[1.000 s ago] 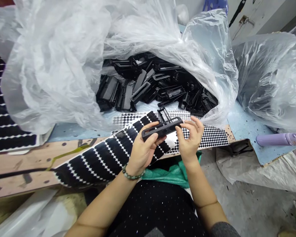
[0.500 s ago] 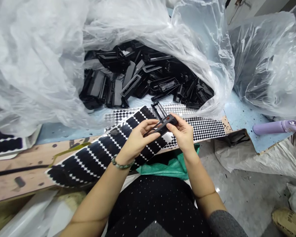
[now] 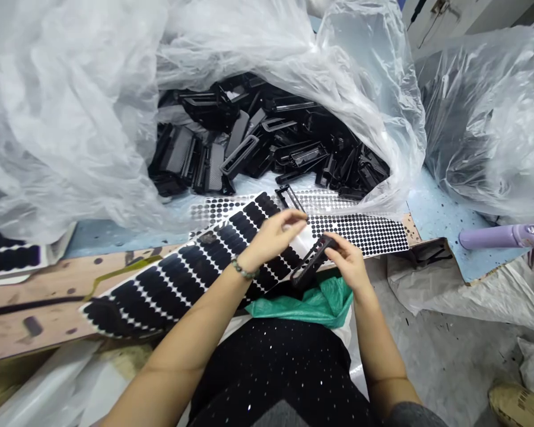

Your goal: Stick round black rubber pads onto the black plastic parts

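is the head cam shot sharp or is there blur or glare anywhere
In the head view, the left hand looks slightly motion-blurred, the black plastic frame in the right hand is a little soft, bright glare streaks the clear plastic sheeting, and wide-angle distortion seems to bend the wooden board.

View: one camera, worn on the person's head, above and behind the hands.
Facing: forward and down, past the left hand (image 3: 273, 237) and right hand (image 3: 349, 264) onto the tabletop (image 3: 440, 198).
Nearness: close; both forearms rise from the bottom edge, and the hands sit just below the frame's middle.
Coverage: black plastic parts (image 3: 249, 136) in a clear plastic bag (image 3: 71, 118) beyond the hands, the concrete floor (image 3: 440, 362) to their right.
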### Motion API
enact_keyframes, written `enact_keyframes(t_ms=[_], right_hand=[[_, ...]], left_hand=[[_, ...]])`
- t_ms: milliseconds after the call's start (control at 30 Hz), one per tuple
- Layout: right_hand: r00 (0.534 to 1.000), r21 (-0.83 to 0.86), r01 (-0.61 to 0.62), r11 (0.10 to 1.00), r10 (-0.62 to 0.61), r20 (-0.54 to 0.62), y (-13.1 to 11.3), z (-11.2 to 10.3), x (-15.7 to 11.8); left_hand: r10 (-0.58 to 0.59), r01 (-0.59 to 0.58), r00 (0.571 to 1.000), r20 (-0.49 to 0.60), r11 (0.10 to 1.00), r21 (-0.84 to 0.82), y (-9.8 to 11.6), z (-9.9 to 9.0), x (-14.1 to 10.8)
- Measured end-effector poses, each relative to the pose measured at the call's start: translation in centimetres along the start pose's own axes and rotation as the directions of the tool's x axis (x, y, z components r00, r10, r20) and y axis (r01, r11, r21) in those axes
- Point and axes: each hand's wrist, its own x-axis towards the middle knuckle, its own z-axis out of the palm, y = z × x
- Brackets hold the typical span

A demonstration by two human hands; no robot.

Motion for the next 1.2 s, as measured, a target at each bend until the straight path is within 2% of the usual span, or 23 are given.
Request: enact_keyframes(t_ms=[67,133,200,300,367,400,467,500,567,633,667,733,800,867,933,1000,1100,1200], right_hand=[[0.994,-0.185,0.072,0.98,-0.056,0.089,0.5,-0.4,0.2],[0.995,-0.366,0.095,0.926,-0.077,0.063,1.1,-0.1,1.0],[0.998,-0.508,0.048,0.86,-0.055,0.001,1.7,0.7,2.3],[0.999,-0.632,-0.034,0.774,0.023,-0.025,2.1,2.0,3.9],[0.998,-0.65,-0.062,0.758,0.061,-0.023,2.1,2.7,4.4],[0.997,-0.644,-0.068,0.762,0.07,-0.023,2.1,2.8,4.5],[0.997,-0.622,-0.069,0.78,0.073,-0.019,1.9,2.9,4.6],[0.997,-0.609,-0.069,0.79,0.073,-0.018,1.8,2.8,4.5],[0.997,-0.589,-0.07,0.805,0.074,-0.017,1.6,2.6,4.5],[0.996,-0.504,-0.089,0.859,0.082,-0.037,1.2,2.6,4.4],[0.994,-0.397,-0.105,0.912,0.091,-0.054,0.9,2.7,4.4],[0.99,-0.074,-0.128,0.989,0.123,-0.067,0.1,3.1,4.3],[0.988,0.221,-0.141,0.965,0.151,-0.026,-1.0,3.8,4.0],[0.988,0.338,-0.152,0.929,0.147,0.04,-2.1,4.5,3.7],[0.992,0.37,-0.125,0.921,0.11,0.062,-3.1,5.1,3.4],[0.998,0.332,-0.061,0.941,0.055,0.026,-3.6,5.6,3.3],[0.999,0.181,0.023,0.983,-0.018,-0.029,-4.0,6.0,3.2],[0.997,0.06,0.068,0.996,-0.067,-0.028,-4.1,6.1,3.1]], left_hand=[[-0.07,0.098,0.982,-0.176,0.982,0.16,-0.2,-0.1,2.5],[-0.165,0.236,0.953,-0.255,0.93,0.281,-0.5,0.0,4.8],[-0.217,0.299,0.935,-0.281,0.907,0.296,-0.9,0.0,6.6],[-0.194,0.269,0.933,-0.304,0.935,0.23,-1.1,-0.1,7.5],[-0.157,0.23,0.93,-0.333,0.954,0.193,-1.1,-0.3,7.0],[-0.149,0.202,0.924,-0.351,0.972,0.121,-1.1,-0.4,6.5],[-0.172,0.121,0.913,-0.369,0.98,-0.159,-1.0,-0.6,5.2],[-0.2,0.075,0.913,-0.355,0.939,-0.336,-0.9,-0.6,4.3],[-0.249,0.024,0.928,-0.278,0.783,-0.622,-0.8,-0.4,2.5],[-0.275,0.057,0.946,-0.174,0.666,-0.744,-0.6,-0.1,0.6],[-0.286,0.085,0.95,-0.126,0.625,-0.776,-0.6,0.1,-0.3],[-0.303,0.131,0.951,-0.057,0.564,-0.815,-0.6,0.6,-1.6],[-0.309,0.137,0.95,-0.04,0.528,-0.838,-0.7,1.0,-2.5],[-0.297,0.101,0.952,-0.07,0.521,-0.848,-0.8,1.4,-3.0],[-0.276,0.049,0.954,-0.118,0.531,-0.846,-0.9,1.6,-3.2],[-0.256,0.017,0.955,-0.147,0.546,-0.838,-1.1,1.7,-3.4],[-0.238,-0.007,0.956,-0.171,0.565,-0.825,-1.2,1.8,-3.6],[-0.233,-0.032,0.951,-0.202,0.577,-0.816,-1.2,1.9,-3.8]])
